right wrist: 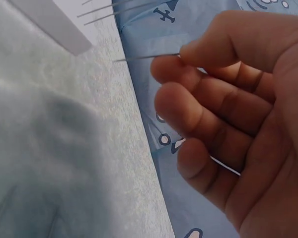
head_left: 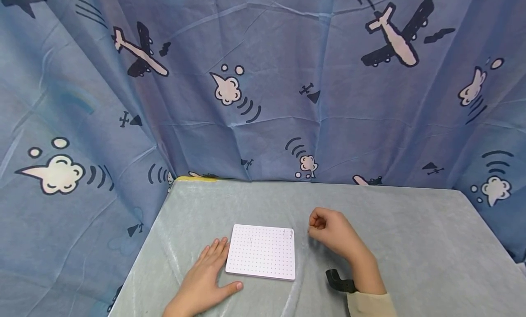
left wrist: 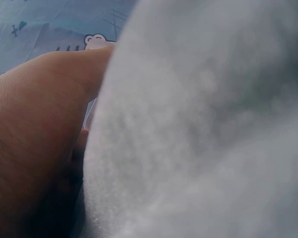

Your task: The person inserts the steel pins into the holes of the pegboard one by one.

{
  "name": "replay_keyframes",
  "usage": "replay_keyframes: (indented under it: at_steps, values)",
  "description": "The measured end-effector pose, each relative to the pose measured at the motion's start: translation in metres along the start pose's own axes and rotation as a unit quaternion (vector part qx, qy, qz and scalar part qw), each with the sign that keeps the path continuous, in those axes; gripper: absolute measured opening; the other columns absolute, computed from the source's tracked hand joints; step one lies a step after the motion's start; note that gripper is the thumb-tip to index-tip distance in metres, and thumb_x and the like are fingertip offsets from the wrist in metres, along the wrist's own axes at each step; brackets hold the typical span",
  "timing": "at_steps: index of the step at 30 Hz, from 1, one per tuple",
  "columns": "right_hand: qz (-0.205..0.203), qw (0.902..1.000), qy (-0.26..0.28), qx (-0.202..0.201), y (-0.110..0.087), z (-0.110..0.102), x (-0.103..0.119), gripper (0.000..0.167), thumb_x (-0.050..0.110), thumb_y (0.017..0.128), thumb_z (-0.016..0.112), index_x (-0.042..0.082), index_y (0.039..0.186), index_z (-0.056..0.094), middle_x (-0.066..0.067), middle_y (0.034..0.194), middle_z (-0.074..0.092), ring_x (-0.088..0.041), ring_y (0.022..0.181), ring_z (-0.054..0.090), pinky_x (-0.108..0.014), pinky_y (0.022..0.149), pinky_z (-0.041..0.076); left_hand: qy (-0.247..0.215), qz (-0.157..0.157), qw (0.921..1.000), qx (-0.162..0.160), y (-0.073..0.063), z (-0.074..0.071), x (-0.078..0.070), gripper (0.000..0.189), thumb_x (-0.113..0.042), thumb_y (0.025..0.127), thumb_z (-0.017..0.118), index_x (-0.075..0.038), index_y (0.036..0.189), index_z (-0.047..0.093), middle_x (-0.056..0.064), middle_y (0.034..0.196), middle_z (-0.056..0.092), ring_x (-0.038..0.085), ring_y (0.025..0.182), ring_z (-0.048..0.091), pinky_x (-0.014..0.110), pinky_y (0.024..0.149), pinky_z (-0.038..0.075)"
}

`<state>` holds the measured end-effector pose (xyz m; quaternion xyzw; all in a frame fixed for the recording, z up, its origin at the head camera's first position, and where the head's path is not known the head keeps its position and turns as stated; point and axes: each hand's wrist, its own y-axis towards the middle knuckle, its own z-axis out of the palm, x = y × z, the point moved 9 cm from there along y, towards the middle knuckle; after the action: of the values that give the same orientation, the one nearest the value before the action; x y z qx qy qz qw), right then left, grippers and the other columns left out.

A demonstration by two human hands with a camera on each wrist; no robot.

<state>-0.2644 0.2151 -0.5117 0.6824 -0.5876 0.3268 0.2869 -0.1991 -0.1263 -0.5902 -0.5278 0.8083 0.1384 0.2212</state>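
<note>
A white pegboard with rows of small holes lies on the table. A few thin metal needles stand in it, mostly near its far right corner. Between thumb and index finger, my right hand pinches another needle, held in the air to the right of the board. My left hand rests on the cloth with fingers spread, its fingertips by the board's left edge; whether they touch it I cannot tell. A blurred pale surface covers most of the left wrist view, hiding much of that hand.
A pale grey-green cloth covers the table. Behind and to the left hangs a blue curtain printed with airplanes and clouds. A black curved wrist mount sits beside my right wrist.
</note>
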Motion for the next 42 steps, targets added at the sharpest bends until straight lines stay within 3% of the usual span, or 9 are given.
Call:
replay_keyframes:
  at_steps: [7,15,21,42]
  values:
    - [-0.048,0.9983,0.025,0.022,-0.002,0.009,0.014,0.023,0.002,0.089,0.082,0.020,0.081,0.069,0.006,0.080,0.069,-0.015,0.071,0.061,-0.027,0.059,0.051,0.006,0.011,0.9999,-0.006,0.000,-0.001,-0.002,0.113,-0.081,0.089,0.071,-0.004,0.167,0.043,0.010,0.176,0.034,0.032,0.166,0.024,0.056,0.134,0.021]
    - [-0.089,0.9949,0.012,0.045,-0.001,0.026,0.028,0.029,0.001,0.088,0.081,0.024,0.078,0.067,0.011,0.078,0.068,-0.010,0.069,0.060,-0.025,0.058,0.051,0.002,0.003,1.0000,-0.001,0.000,0.000,-0.001,0.114,-0.082,0.088,0.070,-0.006,0.168,0.041,0.007,0.178,0.031,0.027,0.167,0.021,0.042,0.136,0.013]
    - [-0.089,0.9944,-0.006,0.055,-0.001,0.035,0.033,0.030,0.001,0.089,0.082,0.024,0.076,0.067,0.012,0.077,0.067,-0.010,0.068,0.060,-0.025,0.059,0.051,0.013,0.015,0.9998,-0.005,0.001,-0.001,-0.003,0.114,-0.082,0.089,0.069,-0.003,0.167,0.042,0.010,0.177,0.033,0.032,0.166,0.024,0.056,0.134,0.021]
    - [-0.086,0.9917,-0.091,0.029,0.001,0.042,0.038,0.033,0.004,0.088,0.083,0.028,0.074,0.064,0.018,0.073,0.063,-0.006,0.068,0.059,-0.027,0.060,0.051,0.010,0.009,0.9999,0.001,0.000,-0.003,-0.003,0.114,-0.081,0.089,0.070,-0.002,0.167,0.042,0.011,0.177,0.033,0.032,0.166,0.024,0.055,0.135,0.020]
